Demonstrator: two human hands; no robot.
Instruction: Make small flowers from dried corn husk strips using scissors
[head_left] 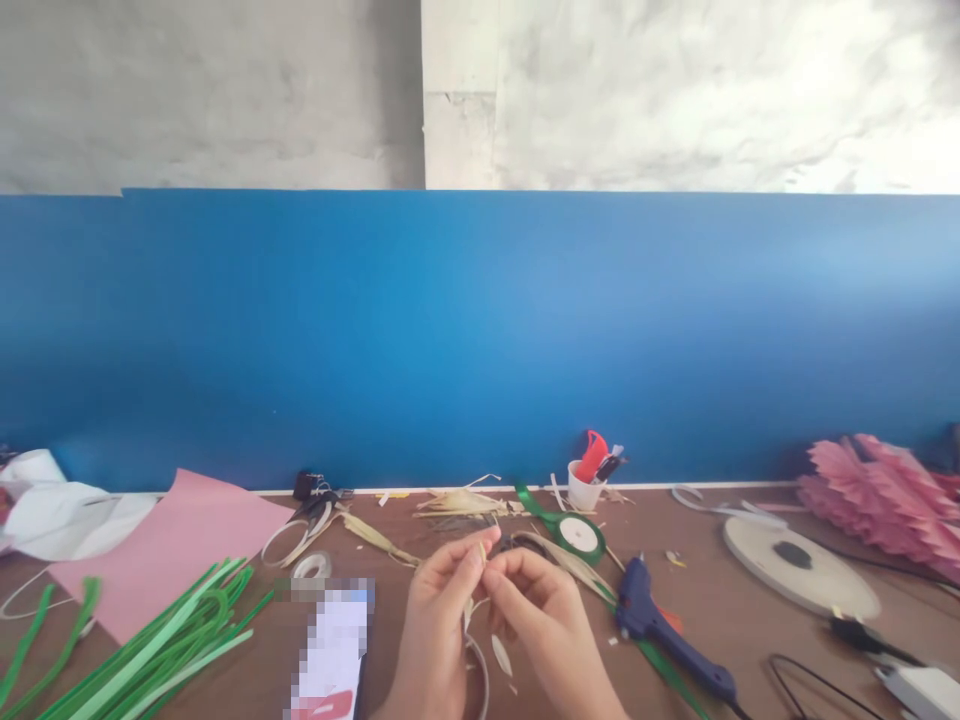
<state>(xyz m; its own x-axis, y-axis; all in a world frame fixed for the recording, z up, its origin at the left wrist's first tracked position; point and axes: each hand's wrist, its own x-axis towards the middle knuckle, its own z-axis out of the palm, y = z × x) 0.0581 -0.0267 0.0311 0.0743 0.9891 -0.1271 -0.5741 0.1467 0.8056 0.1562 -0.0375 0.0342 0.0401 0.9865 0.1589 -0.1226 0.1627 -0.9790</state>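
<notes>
My left hand (444,590) and my right hand (538,602) meet over the table's front middle, fingertips almost touching. Both are closed in a pinch around a small straw-coloured strip of dried husk (482,551), mostly covered by the fingers. Below the hands lie a pale husk flake (501,655) and a curved band (478,675). Just beyond them, more dried husk (465,502) is heaped near the partition. A spool of green ribbon (580,537) lies past my right hand, and a blue glue gun (660,625) rests to its right.
Left of my hands are a phone (330,650), a white tape roll (311,568), green pipe cleaners (169,640), pink paper (176,540) and scissors (304,525). A white cup (583,490) holds pens. Rightward are a pale disc (799,570), pink pleated paper (885,500) and cables. A blue partition (480,340) stands behind.
</notes>
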